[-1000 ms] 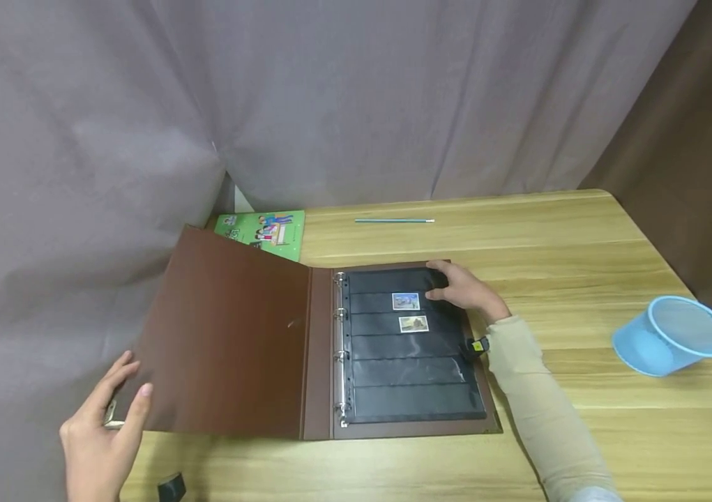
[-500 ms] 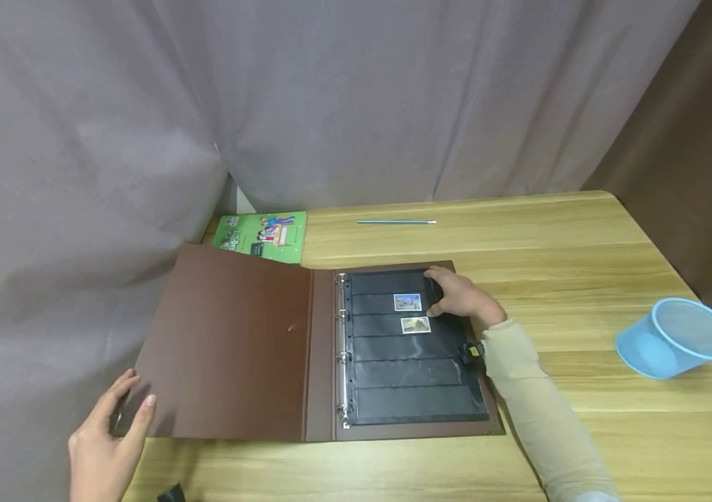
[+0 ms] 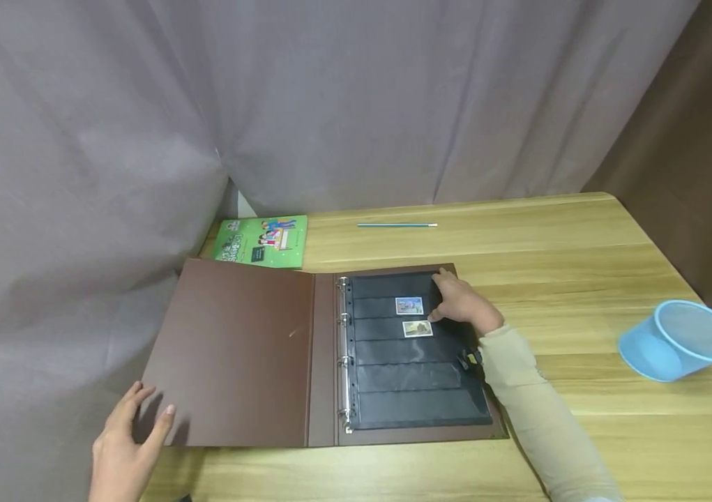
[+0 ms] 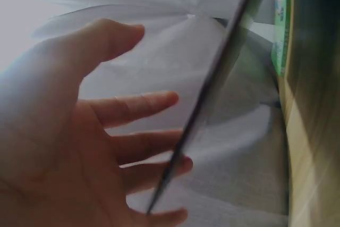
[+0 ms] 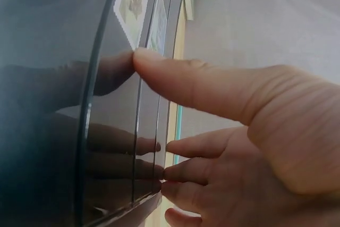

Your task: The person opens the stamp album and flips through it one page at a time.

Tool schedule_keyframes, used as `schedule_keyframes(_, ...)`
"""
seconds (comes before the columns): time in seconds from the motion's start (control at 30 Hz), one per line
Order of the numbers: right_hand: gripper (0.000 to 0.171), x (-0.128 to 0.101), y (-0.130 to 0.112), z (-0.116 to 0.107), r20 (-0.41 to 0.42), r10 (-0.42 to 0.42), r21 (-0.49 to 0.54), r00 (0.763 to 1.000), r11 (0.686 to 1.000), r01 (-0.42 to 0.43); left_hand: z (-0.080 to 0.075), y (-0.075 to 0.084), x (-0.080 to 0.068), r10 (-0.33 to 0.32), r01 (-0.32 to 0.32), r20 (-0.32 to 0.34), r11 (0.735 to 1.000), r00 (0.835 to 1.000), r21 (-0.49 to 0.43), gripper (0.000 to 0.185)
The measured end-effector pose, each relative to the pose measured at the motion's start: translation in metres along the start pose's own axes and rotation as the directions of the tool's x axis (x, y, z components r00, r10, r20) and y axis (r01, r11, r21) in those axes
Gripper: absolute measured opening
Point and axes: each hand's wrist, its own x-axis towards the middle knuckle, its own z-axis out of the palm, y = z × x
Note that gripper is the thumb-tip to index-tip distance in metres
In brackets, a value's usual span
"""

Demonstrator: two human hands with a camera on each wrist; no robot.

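I see a brown binder (image 3: 239,355) lying open on the wooden table (image 3: 581,279), its front cover spread flat to the left and a black pocket page (image 3: 415,362) on the rings at the right. My left hand (image 3: 126,453) sits at the near left corner of the cover, fingers straight and spread, fingertips resting on its edge; from the left wrist camera the cover's edge (image 4: 212,86) crosses in front of those spread fingers (image 4: 135,104). My right hand (image 3: 462,303) rests on the upper right part of the black page, fingers straight and close together, the thumb tip pressing the glossy sleeve, as the right wrist view shows (image 5: 212,91). It pinches nothing. Two stamps (image 3: 413,317) sit in pockets just left of that hand, one above the other. Beyond the binder lie a green booklet (image 3: 261,240) near the curtain (image 3: 330,104) and a thin teal pencil (image 3: 396,225). A blue mesh cup (image 3: 682,340) lies tipped on its side at the far right, well apart.
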Motion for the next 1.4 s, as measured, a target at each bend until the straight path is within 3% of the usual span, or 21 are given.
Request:
schedule_keyframes(0.27,0.087,-0.003,-0.003,0.001,-0.005,0.026,-0.028,1.0,0.999,-0.026,0.01,-0.002,0.009,-0.014,0.01,0.168,1.0,0.986,0.022,0.067)
schedule_keyframes(0.5,0.086,-0.008,-0.003,0.002,0.006,0.026,-0.021,1.0,0.999,-0.026,0.021,0.0,0.018,-0.088,0.055,0.304,0.992,0.948,0.115,0.078)
schedule_keyframes(0.87,0.085,-0.011,-0.006,0.006,0.001,0.001,-0.051,1.0,0.999,-0.001,0.04,0.0,0.022,-0.125,0.065,0.402,0.985,0.907,0.161,0.083)
schedule_keyframes(1.1,0.087,-0.012,-0.006,0.002,-0.057,-0.032,-0.048,0.998,0.998,0.029,0.054,0.007,0.025,-0.116,0.056,0.433,0.987,0.894,0.149,0.087)
schedule_keyframes(1.4,0.084,-0.015,-0.012,0.0,-0.137,-0.042,-0.045,0.99,0.998,0.036,0.073,0.026,0.02,-0.03,-0.032,0.476,0.992,0.879,0.122,0.093)
